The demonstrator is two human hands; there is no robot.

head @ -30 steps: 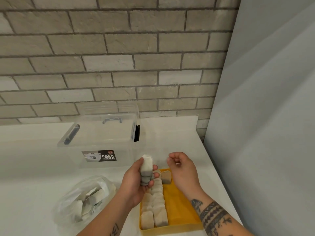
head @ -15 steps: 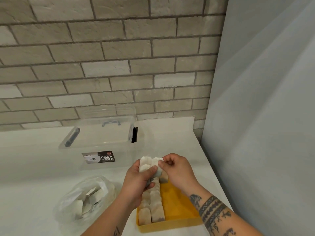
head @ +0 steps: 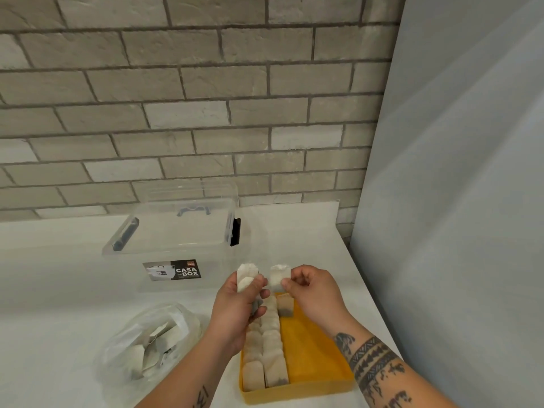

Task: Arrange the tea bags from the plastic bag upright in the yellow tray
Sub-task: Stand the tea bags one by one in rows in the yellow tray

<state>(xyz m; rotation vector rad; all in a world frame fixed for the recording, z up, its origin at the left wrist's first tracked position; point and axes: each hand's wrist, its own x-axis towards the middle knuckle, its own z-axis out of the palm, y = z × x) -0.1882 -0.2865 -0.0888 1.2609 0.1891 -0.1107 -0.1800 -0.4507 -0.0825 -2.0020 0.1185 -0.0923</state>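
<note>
1. Several tea bags (head: 246,278) are gripped by the curled left hand (head: 235,310); one tea bag (head: 276,279) is pinched by the right hand (head: 315,290), near the tray (head: 312,357).
2. Judged light, limp and tearable (thin paper); best pinched at the top edge.

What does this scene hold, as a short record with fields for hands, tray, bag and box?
Left hand: grips a small stack of white paper tea bags above the yellow plastic tray
Right hand: pinches one separate white tea bag
Tray: two rows of tea bags on its left side, one lone bag starting a third; right side bare
Clear plastic bag: left of the tray, more tea bags inside
Transparent plastic storage box: behind, near the brick wall
</note>
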